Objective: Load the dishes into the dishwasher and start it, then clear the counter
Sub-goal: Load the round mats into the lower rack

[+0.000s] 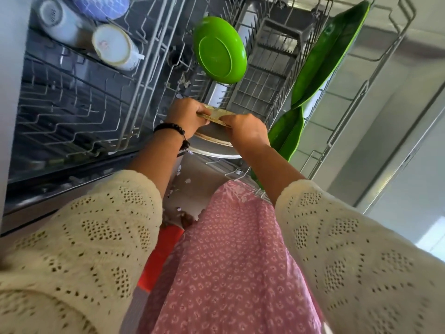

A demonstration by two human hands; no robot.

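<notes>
I look down into an open dishwasher. My left hand (186, 115) and my right hand (245, 130) both grip the top rim of a pale plate with a speckled edge (216, 115), held on edge over the lower rack (342, 92). Just below the hands stand two greyish plates (214, 145). A green plate (220, 49) stands upright farther back in the same rack. Long green leaf-shaped dishes (330, 54) lean along the rack's right side. The upper rack (72, 102) on the left carries two white cups (115, 47) and a blue patterned bowl (101, 6).
A grey cutlery basket (272, 68) sits in the lower rack between the green plate and the leaf dishes. The open dishwasher door (190, 189) lies below the rack, with bits of debris on it. Pale cabinet fronts (397, 141) stand to the right. Something red (161, 256) lies on the floor.
</notes>
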